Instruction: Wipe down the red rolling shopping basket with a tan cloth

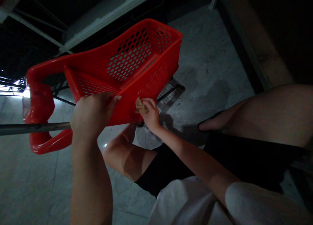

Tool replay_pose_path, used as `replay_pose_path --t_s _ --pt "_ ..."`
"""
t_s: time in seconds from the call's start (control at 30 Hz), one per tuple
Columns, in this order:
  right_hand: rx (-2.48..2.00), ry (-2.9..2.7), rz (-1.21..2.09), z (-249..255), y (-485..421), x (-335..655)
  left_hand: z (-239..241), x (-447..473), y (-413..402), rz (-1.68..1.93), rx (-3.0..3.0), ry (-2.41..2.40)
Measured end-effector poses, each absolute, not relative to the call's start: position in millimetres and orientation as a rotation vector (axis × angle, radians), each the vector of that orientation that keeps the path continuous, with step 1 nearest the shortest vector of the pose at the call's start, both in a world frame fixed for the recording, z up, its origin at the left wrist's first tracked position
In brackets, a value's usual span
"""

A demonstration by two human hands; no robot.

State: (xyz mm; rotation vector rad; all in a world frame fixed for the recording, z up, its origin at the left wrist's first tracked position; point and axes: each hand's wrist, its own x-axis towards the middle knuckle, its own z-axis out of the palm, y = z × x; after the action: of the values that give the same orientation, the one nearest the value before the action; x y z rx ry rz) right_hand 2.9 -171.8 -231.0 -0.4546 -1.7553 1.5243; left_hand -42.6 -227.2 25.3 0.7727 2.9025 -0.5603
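A red plastic shopping cart (137, 85) with perforated walls stands in front of me, tilted in the view, its looped handle (40, 104) to the left. My left hand (91, 112) is closed over the near rim of its basket, thumb on the outer face. A dark bar (36, 128) runs from the left edge of the view up to that hand; where it ends is hidden. In my right hand (151, 114) is a small crumpled brown cloth (141, 106), pinched by the fingers and pressed against the basket's outer side. Whether it is fabric or paper is hard to tell.
Grey floor tiles (200, 55) lie under the cart. Behind it runs a pale shelf edge (105, 20) with a dark space below. A brownish beam (264, 39) is at the right. My bent legs (269, 117) are close to the cart's near side.
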Motion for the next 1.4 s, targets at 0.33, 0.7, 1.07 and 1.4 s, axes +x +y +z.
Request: replay_pose_path --t_s 0.33,0.7,1.07,1.4 --pt "-0.675 -1.654 1.274 -208.8 -132.8 -21.8 23.7 -35.4 -214.8 -0.561 0.778 2.924" --pt "-0.78 -1.461 1.362 -223.4 -67.3 -46.3 21.5 -29.6 -214.3 -0.626 0.727 2.978" --pt "-0.599 -1.771 1.311 -231.9 -78.1 -26.1 18.0 -23.0 -211.9 -0.66 0.701 3.021" --pt "-0.741 -1.701 1.444 -245.7 -132.3 -16.7 19.6 -26.0 -211.5 -0.631 0.667 3.049"
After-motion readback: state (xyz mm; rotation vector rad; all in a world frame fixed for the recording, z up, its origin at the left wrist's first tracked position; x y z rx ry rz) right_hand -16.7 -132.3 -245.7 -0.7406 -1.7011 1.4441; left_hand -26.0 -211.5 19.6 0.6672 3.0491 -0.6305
